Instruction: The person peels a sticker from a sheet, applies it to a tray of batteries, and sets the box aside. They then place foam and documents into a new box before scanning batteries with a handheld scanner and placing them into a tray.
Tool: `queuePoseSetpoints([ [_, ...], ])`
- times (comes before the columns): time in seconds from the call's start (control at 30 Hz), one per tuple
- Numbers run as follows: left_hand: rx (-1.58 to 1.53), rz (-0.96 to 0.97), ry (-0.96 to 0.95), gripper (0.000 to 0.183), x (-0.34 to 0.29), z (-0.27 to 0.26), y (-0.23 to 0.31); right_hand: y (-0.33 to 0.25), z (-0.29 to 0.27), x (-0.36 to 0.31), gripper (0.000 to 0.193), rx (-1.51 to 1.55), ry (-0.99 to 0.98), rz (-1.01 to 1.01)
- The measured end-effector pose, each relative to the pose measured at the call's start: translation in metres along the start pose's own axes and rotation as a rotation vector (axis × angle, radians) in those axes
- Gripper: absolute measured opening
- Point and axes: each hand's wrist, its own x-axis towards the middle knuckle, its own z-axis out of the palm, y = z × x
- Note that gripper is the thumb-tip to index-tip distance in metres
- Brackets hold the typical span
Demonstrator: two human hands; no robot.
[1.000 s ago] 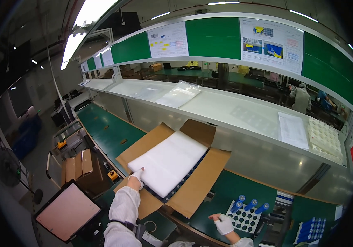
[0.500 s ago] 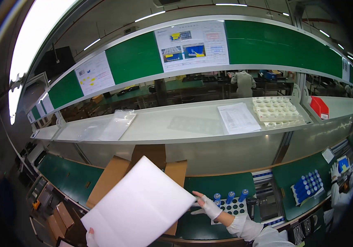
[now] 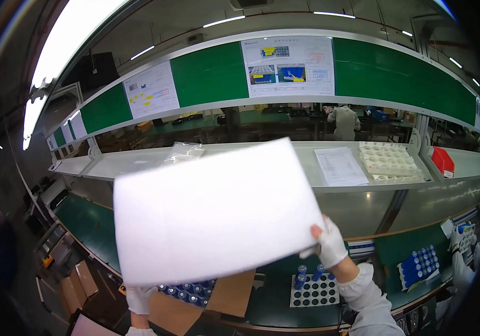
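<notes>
A large white foam sheet (image 3: 214, 210) is held up in front of me, tilted and filling the middle of the view. My left hand (image 3: 139, 299), in a white glove, grips its lower left corner. My right hand (image 3: 329, 243), also gloved, grips its lower right edge. Below the sheet, a brown cardboard box flap (image 3: 231, 294) shows, with blue-capped parts (image 3: 186, 292) beside it. A white tray with round holes (image 3: 314, 288) and a few blue parts lies on the green bench under my right hand.
A white shelf (image 3: 363, 187) runs across the back with a paper sheet (image 3: 339, 166), stacked white trays (image 3: 390, 159), a red box (image 3: 443, 161) and a clear bag (image 3: 183, 151). Another worker's gloved hand (image 3: 457, 238) is at right near blue parts (image 3: 419, 266). Flat cardboard boxes (image 3: 77, 283) lie lower left.
The foam sheet was lifted out of the cardboard box and raised up in front of me. My right hand moved from the tray to the sheet's edge. My view turned right along the bench.
</notes>
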Motion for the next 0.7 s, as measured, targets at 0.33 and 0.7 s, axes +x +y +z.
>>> queuePoseSetpoints([
  [0.33, 1.518, -0.022, -0.259, 0.039, -0.037, 0.099, -0.133, -0.049, -0.022, 0.162, 0.057, 0.017, 0.337, -0.161],
  [0.7, 1.324, -0.122, -0.378, 0.044, -0.020, 0.085, -0.132, -0.028, -0.060, 0.180, 0.043, -1.712, 0.515, -0.266],
])
